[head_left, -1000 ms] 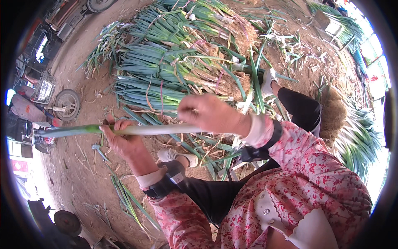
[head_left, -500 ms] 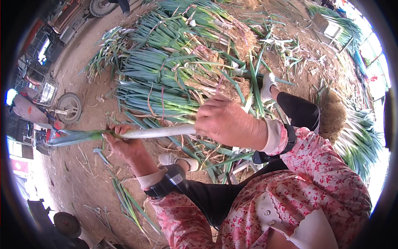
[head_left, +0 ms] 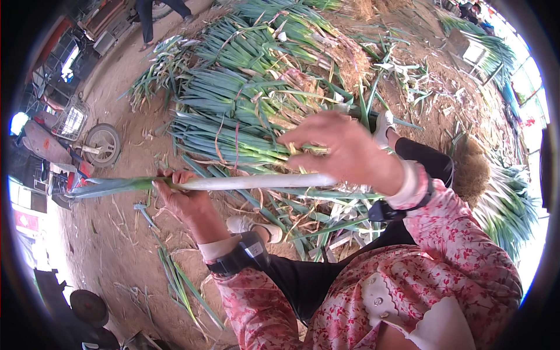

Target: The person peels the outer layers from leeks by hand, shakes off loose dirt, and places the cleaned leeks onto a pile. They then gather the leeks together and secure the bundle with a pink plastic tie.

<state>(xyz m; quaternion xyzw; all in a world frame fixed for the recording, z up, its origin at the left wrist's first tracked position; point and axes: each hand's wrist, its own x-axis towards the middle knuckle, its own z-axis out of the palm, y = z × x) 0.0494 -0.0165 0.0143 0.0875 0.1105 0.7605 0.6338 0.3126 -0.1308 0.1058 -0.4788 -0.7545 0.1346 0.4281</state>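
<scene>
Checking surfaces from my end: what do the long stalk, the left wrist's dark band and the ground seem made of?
Long stalk: fresh plant tissue, smooth with a slight sheen; white runs into green at the left hand.
Dark band: perhaps fabric or rubber, mostly dull; unclear.
Ground: apparently bare earth, matt brown, strewn with plant scraps.

We are holding a long white-and-green leek [head_left: 256, 182] crosswise in our bare left hand [head_left: 185, 195]; beyond it, bundled green leafy leeks [head_left: 219, 93] are resting on brown earthen floor [head_left: 87, 245], a round rubber-tyred wheel [head_left: 104, 146] standing to their left.
</scene>
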